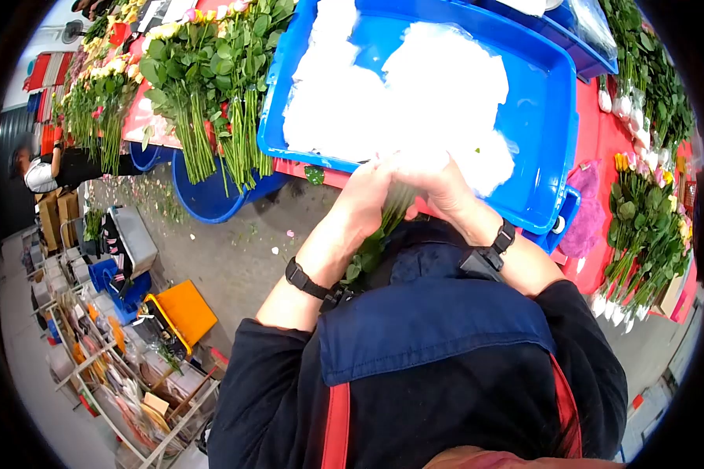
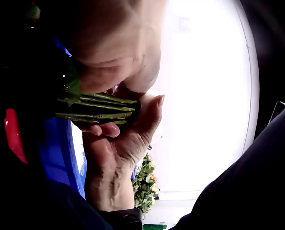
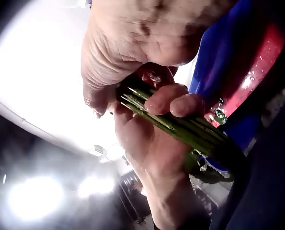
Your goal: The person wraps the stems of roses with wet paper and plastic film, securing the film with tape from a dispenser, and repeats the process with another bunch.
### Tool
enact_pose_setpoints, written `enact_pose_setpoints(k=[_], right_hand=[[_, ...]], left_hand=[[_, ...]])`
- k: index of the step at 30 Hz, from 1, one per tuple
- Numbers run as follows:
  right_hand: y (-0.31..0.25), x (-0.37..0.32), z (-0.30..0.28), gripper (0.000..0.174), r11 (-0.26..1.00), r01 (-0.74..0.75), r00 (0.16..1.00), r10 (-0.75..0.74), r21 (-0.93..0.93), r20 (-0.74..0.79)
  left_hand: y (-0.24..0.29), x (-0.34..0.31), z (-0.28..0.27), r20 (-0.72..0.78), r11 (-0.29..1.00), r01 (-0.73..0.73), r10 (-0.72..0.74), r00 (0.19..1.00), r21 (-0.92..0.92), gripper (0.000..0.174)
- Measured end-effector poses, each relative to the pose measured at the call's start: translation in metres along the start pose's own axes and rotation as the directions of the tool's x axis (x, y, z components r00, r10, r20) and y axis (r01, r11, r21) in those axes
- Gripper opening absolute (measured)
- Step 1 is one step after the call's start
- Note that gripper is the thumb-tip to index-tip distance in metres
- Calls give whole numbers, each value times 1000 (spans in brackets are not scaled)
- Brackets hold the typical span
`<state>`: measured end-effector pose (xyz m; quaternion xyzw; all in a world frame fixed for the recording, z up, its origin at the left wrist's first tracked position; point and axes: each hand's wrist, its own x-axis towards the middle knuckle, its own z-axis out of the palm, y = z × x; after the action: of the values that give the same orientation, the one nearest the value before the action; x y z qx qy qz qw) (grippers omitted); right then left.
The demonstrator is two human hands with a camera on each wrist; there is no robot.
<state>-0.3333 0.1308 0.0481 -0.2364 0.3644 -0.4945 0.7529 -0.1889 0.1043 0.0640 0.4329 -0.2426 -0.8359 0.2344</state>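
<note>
Both hands meet at the near edge of the blue tray [image 1: 551,129], around a bundle of green stems [image 2: 101,108]. My left hand [image 1: 365,194] curls its fingers around the stems; its fingertips lap over them in the right wrist view. From the other side, my right hand [image 1: 444,187] closes over the cut ends [image 3: 128,98]. The bundle's leaves [image 1: 365,254] point down toward the person's body. Bright white, overexposed soft material [image 1: 414,94] lies in the tray and reaches the hands. The flower heads of this bundle are hidden.
Bunches of leafy roses [image 1: 211,102] lie at the left, with blue tubs [image 1: 203,191] below. More bunches [image 1: 641,223] and a purple cloth [image 1: 583,207] lie on the red table [image 1: 594,148] at the right. Another person [image 1: 43,172] stands far left.
</note>
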Motion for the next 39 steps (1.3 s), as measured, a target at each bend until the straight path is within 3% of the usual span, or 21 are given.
enact_pose_setpoints(k=[1,4,7,8,11,14,18,20,21,22,24,25,28,31,34,37,38,39], right_hand=[[5,4,-4,30,1000,-16,1000,15,-14,-20],[16,18,-3,29,985,168,977,-170,-24,-131],[8,16,1,33,980,-83,996,85,182,-6],[13,20,7,35,971,-94,991,113,221,-72],[17,28,6,41,977,-134,989,143,164,-39],[21,45,12,37,976,-157,972,180,150,-148],[15,65,15,32,969,-224,970,232,103,-70],[10,73,8,33,946,52,985,-101,-320,-138],[7,78,1,34,838,168,958,-263,-519,-115],[4,85,-23,40,444,259,842,-539,-858,-25],[-7,79,-48,32,3,34,886,-462,-999,29],[-9,77,-54,29,-232,-71,907,-419,-970,34],[-6,68,-54,19,-350,-20,975,-212,-936,58],[-11,50,-41,17,-204,24,943,-320,-979,90],[-11,42,-32,13,218,67,869,-493,-974,-51],[-12,37,-8,9,529,-34,911,-332,-848,-244],[-5,37,1,9,522,78,895,-411,-849,-171],[1,37,10,9,556,41,908,-367,-830,-201]], left_hand=[[1,-1,-2,3,1000,-14,14,1000,-11,33],[16,-7,-6,241,983,-61,103,965,-175,29],[0,2,-19,117,996,-90,91,989,-14,23],[-1,10,-30,134,998,-54,51,990,16,19],[-1,17,-41,106,995,-100,98,990,10,24],[8,13,-39,-33,985,-105,110,993,136,24],[23,13,-55,-96,980,-125,141,985,155,26],[37,12,-67,-93,971,-112,134,987,211,25],[46,7,-66,-135,971,-124,154,979,206,25],[49,9,-77,-131,971,-134,161,978,197,26],[58,9,-84,-181,961,-170,211,961,216,23],[61,9,-87,-199,956,-173,222,955,236,23],[64,9,-97,-137,940,-102,153,979,326,23],[65,7,-95,-123,924,-63,118,985,378,24],[63,2,-93,-77,929,-66,101,992,365,23],[59,-6,-82,32,958,-109,105,994,264,23],[58,-6,-76,97,958,-153,133,986,242,23],[55,-5,-73,111,956,-159,135,985,248,23]])
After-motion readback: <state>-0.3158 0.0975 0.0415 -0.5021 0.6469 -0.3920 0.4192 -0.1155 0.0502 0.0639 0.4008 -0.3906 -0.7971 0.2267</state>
